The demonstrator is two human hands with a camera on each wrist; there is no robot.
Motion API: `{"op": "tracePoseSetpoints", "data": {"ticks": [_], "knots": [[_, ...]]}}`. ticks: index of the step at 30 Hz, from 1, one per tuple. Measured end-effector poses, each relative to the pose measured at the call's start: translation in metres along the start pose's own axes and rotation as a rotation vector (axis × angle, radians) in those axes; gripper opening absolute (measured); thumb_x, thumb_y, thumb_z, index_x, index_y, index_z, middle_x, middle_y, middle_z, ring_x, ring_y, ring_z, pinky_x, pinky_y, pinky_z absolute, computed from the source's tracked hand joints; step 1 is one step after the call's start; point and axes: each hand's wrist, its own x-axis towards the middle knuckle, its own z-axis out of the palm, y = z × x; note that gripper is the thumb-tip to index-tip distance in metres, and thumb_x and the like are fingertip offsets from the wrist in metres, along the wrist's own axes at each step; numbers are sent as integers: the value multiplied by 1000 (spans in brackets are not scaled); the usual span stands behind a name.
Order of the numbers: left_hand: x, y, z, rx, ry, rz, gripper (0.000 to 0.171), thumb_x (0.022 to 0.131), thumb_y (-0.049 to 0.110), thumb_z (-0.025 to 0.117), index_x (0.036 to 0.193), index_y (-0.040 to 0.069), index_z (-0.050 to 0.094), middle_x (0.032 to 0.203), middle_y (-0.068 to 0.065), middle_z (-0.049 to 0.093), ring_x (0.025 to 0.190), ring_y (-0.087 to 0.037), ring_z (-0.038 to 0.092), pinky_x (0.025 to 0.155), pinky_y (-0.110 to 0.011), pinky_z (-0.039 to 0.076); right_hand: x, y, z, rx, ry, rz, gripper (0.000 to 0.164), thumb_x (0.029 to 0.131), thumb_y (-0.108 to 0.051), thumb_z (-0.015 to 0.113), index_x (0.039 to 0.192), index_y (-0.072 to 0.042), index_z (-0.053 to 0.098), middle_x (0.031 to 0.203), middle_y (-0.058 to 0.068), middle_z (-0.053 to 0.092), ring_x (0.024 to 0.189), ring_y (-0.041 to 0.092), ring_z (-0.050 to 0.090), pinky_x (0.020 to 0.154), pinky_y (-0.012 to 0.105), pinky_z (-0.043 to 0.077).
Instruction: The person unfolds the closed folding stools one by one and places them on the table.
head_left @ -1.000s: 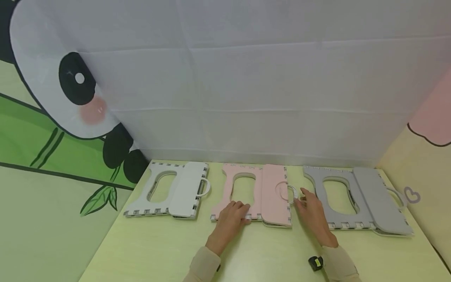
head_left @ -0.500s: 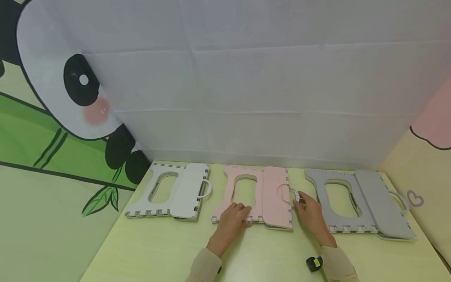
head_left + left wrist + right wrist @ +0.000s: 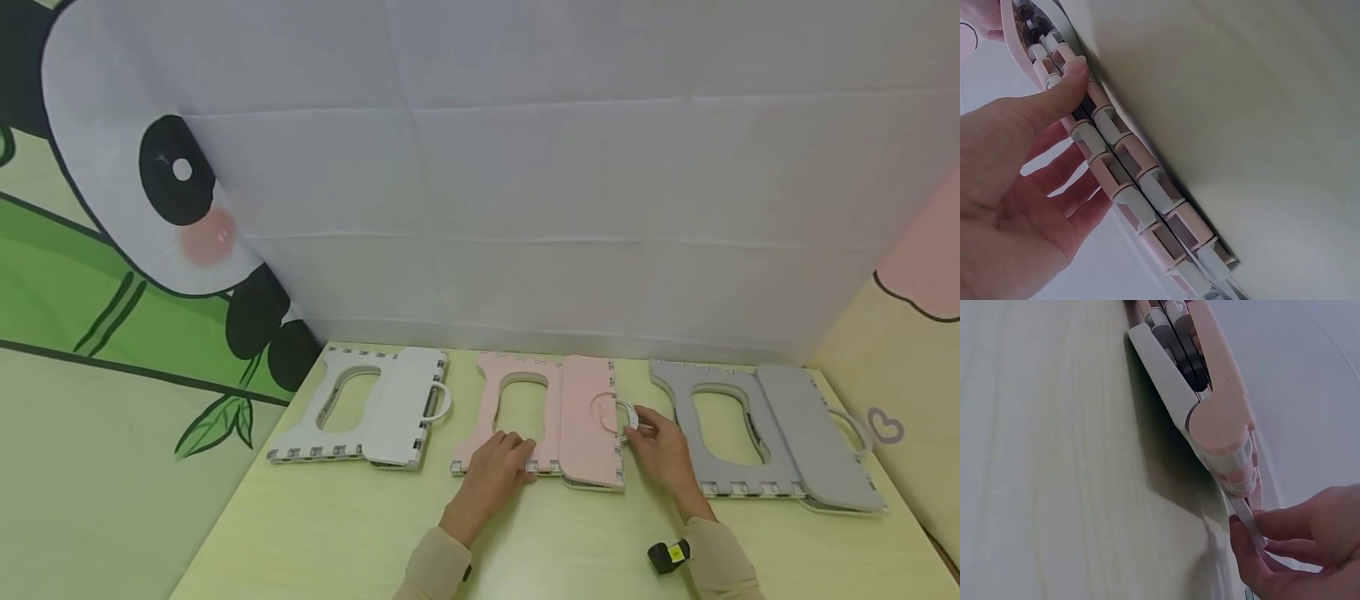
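Folded flat on the table, a pink folding step stool [image 3: 587, 454] lies between both hands. My left hand [image 3: 491, 468] grips its near edge; in the left wrist view the thumb presses the hinged side [image 3: 1110, 159] while the other fingers reach over the far face. At the stool's right end, my right hand [image 3: 666, 458] pinches the white carry handle [image 3: 632, 414]. The right wrist view shows that handle [image 3: 1249, 526] between thumb and fingers, with the stool's pink rounded end [image 3: 1219, 425] just above.
A white folded step stool [image 3: 401, 408] lies to the left, and a grey one [image 3: 813, 437] to the right, near my right hand. The pale yellow table [image 3: 562, 542] meets a white cloth backdrop [image 3: 525, 208] at the back. A small black device [image 3: 666, 556] sits by the right sleeve.
My right hand's fingers have closed from beside the handle to a pinch on it. The left hand keeps its place on the pink stool. The head view has shifted slightly.
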Motion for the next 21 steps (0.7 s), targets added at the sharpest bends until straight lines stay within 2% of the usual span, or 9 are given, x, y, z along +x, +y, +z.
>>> {"op": "tracePoseSetpoints", "data": {"ticks": [10, 21], "knots": [[0, 0, 0, 8, 5, 7, 38, 69, 32, 83, 96, 14, 63, 87, 0, 62, 73, -15, 52, 58, -23, 45, -1, -1, -4, 63, -65, 99, 48, 93, -10, 61, 136, 4, 45, 130, 25, 51, 113, 36, 57, 89, 42, 50], [1, 3, -3, -7, 33, 20, 38, 67, 31, 85, 94, 14, 64, 85, 1, 62, 72, -16, 53, 57, -23, 45, -3, -8, -11, 56, -51, 96, 47, 93, -13, 62, 135, 2, 48, 132, 23, 51, 112, 35, 57, 91, 43, 49]]}}
